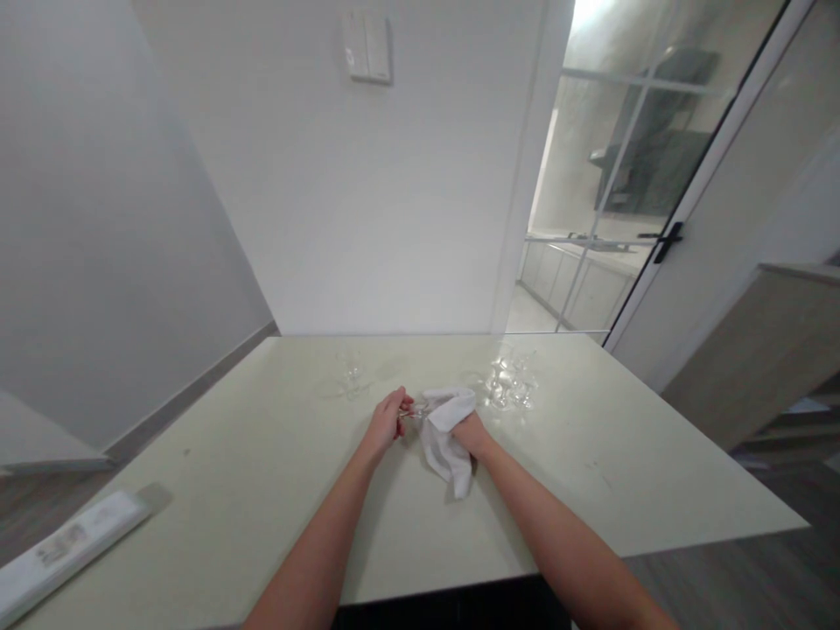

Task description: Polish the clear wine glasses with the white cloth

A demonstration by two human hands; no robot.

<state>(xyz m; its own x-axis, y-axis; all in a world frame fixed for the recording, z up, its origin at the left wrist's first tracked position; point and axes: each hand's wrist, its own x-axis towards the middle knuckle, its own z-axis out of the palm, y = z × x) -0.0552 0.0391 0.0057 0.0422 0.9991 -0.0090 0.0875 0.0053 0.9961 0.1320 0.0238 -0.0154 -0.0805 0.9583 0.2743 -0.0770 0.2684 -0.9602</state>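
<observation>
My left hand (388, 423) is closed in a pinch on a small clear glass (415, 409) held over the middle of the pale table (262, 455). Against that glass, my right hand (467, 430) grips a white cloth (446, 433), which drapes down over my wrist. The cloth hides most of the right hand's fingers. The glass is transparent and hard to make out between the two hands.
Several clear glasses (512, 381) stand in a cluster at the back right of the table, and another clear glass (351, 372) stands at the back left. A long white package (72, 542) lies at the table's front left edge. A glass door (630, 175) stands behind on the right.
</observation>
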